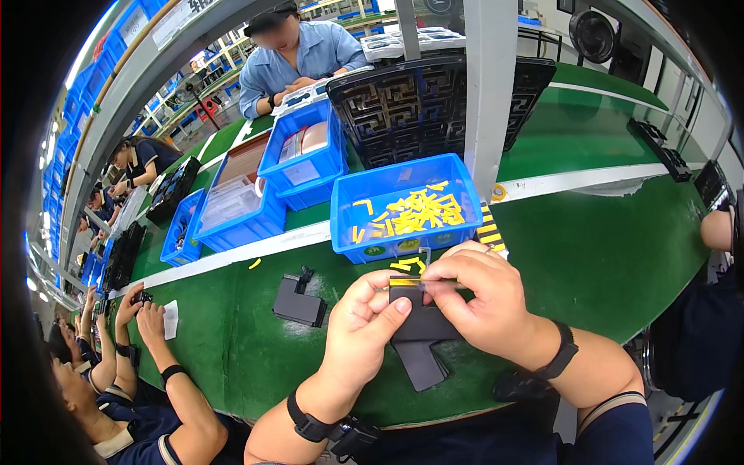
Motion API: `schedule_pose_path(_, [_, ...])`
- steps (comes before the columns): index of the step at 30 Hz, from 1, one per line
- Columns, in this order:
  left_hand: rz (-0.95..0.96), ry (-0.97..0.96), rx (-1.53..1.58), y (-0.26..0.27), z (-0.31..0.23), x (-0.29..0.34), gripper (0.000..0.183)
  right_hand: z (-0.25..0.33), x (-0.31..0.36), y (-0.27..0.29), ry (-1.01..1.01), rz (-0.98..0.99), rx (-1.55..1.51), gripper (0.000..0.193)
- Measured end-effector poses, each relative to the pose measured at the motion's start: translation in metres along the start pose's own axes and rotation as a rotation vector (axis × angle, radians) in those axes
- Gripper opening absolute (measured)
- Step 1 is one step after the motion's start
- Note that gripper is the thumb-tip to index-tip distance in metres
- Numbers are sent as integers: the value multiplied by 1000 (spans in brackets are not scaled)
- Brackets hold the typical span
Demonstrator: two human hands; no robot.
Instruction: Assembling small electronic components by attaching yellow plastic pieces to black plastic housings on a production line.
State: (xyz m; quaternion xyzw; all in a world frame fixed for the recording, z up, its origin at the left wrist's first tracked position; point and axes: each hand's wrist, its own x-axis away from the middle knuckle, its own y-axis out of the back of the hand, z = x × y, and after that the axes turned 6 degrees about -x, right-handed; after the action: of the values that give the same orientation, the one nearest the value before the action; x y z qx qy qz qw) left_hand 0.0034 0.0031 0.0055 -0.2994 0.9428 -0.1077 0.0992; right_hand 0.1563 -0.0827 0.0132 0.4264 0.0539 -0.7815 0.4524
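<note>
In front of me my left hand [360, 329] is closed on a flat black L-shaped part [407, 294], its thumb lying on the face. A yellow strip [402, 283] runs along the part's upper edge. My right hand [496, 298] pinches thumb and fingers at the right end of that strip; what lies between them is blurred. Below both hands, several similar black parts [422, 366] lie stacked on the green table. Just beyond my fingers are a few loose yellow pieces [407, 265]. A blue bin [395, 175] behind them holds many yellow strips [426, 211].
Left of my hands sits another stack of black L-shaped parts [298, 306]. More blue bins [244, 227] and an upright black tray [411, 108] line the back, beside a grey post [490, 93]. Co-workers sit at left, at right and across the table.
</note>
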Motion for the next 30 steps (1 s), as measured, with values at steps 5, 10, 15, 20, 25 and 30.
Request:
schedule_pose_path(5, [-12,12,30,0,0,-2,26,-2,-4,4,191,-75,170,22])
schedule_pose_path(10, [-7,39,31,1,0,-3,27,-1,-2,2,-1,-26,9,17])
schedule_pose_path(15, [17,1,-23,-2,0,-3,28,3,-2,2,-248,-21,-135,12])
schedule_pose_path(20, [13,-8,-44,-3,0,-2,28,-5,0,0,-82,-33,0,13])
schedule_pose_path(25, [-101,-19,-313,-12,0,4,33,-2,-2,-2,78,-31,196,13])
schedule_pose_path(30, [-123,-99,-638,-10,3,4,31,1,-2,0,92,23,261,13])
